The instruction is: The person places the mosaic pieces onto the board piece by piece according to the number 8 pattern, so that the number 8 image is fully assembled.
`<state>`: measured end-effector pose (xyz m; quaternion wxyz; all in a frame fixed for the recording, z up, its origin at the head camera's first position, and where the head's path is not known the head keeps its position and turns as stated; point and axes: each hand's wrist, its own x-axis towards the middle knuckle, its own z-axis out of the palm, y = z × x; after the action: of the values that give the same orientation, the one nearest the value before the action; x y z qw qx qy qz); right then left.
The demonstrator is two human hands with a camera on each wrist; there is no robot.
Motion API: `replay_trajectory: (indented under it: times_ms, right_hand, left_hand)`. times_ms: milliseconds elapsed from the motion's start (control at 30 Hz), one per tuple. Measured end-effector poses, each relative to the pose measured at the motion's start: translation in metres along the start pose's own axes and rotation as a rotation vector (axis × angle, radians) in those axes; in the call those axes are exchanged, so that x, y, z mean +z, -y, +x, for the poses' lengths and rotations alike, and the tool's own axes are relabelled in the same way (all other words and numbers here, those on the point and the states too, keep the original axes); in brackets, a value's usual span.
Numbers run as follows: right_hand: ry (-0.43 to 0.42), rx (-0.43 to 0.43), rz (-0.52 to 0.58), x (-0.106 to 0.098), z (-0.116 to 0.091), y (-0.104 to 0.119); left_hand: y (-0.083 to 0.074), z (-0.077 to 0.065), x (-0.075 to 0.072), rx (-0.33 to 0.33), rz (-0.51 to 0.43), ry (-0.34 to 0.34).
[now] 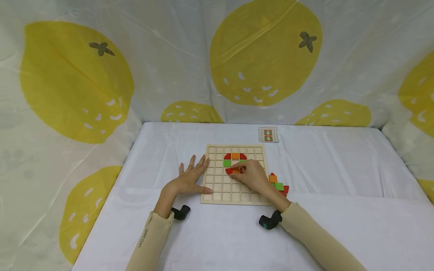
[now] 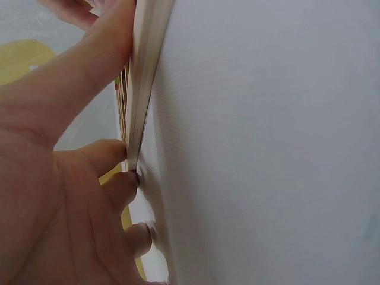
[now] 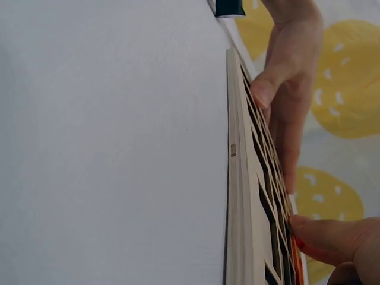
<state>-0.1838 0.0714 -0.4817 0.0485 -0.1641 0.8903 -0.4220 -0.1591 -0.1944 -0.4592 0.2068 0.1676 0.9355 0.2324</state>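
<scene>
A wooden grid board [image 1: 220, 197] lies on the table. My left hand [image 1: 188, 180] is spread at its left side, with the thumb on the lower left corner and fingertips at the left edge. My right hand [image 1: 253, 175] reaches over the board. Its thumb and index finger pinch a red quarter-round tile [image 1: 228, 171] in the grid. Beside that tile lies an orange tile [image 1: 236, 171], partly under the fingers. Above are a red rounded tile [image 1: 227, 156], an orange square tile [image 1: 235, 156], another red rounded tile [image 1: 243, 156] and a green tile [image 1: 227, 163].
Loose tiles [image 1: 279, 186] in red, orange and green lie in a small pile just right of the board, near the right forearm. A small pattern card [image 1: 268, 134] with a printed grid lies behind the board. White cloth [image 1: 217, 237] covers the table.
</scene>
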Motion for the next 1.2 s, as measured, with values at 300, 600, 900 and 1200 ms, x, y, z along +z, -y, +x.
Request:
replay_trajectory:
  times_ms: [300,600,900,1200]
  right_hand:
    - [0.009,0.003,0.038,0.001,-0.001,0.002]
    - [-0.038,-0.022,0.001,0.007,0.002,0.003]
    - [-0.058,-0.018,0.019,0.011,0.002,0.005]
    - [-0.075,0.004,0.018,0.012,0.004,0.002]
  left_hand:
    - [-0.001,0.000,0.000,-0.007,0.006,0.004]
    - [-0.001,0.000,0.000,-0.006,-0.002,0.004]
    - [0.000,0.001,0.000,-0.009,0.012,0.004]
    - [0.001,0.002,0.001,-0.008,0.014,-0.002]
